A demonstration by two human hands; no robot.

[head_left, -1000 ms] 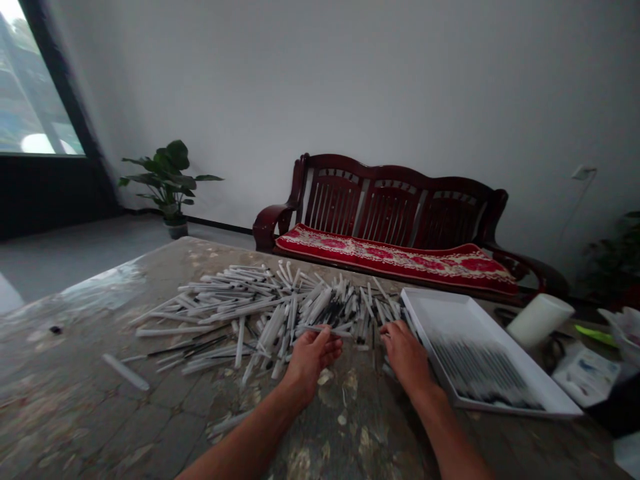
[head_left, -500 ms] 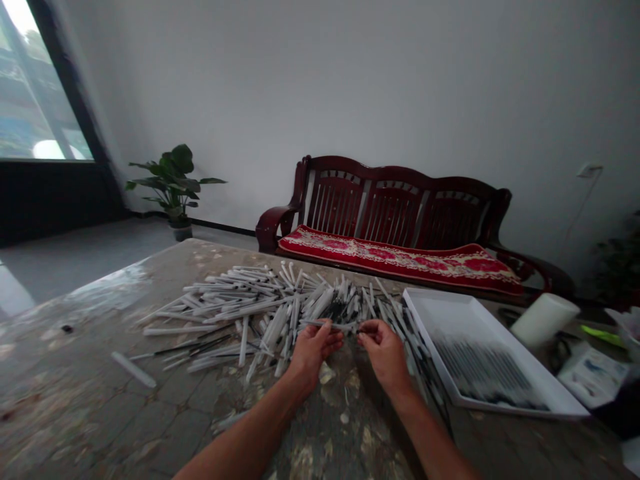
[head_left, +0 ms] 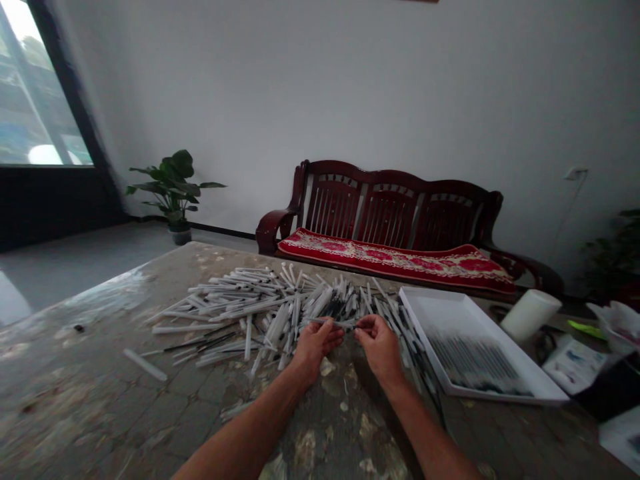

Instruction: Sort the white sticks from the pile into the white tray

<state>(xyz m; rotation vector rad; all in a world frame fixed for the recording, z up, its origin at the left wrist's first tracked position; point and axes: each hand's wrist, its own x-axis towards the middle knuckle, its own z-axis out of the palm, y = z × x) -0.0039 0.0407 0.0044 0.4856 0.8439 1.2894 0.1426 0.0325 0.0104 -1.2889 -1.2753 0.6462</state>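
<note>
A dark wooden bench (head_left: 385, 207) with a red cushion (head_left: 395, 259) stands against the far wall, and a potted plant (head_left: 173, 190) stands farther left, beyond the tabletop (head_left: 90, 347). On the tabletop, a white tray (head_left: 440, 313) of lined-up black-tipped sticks lies right of a loose heap of white sticks (head_left: 250, 300), with a white roll (head_left: 530, 315) past the tray. Stray sticks (head_left: 413, 353) spill between the heap and tray. At the heap's near edge, the left hand (head_left: 315, 343) and right hand (head_left: 380, 347) pinch one thin stick (head_left: 333, 323) between their fingertips.
</note>
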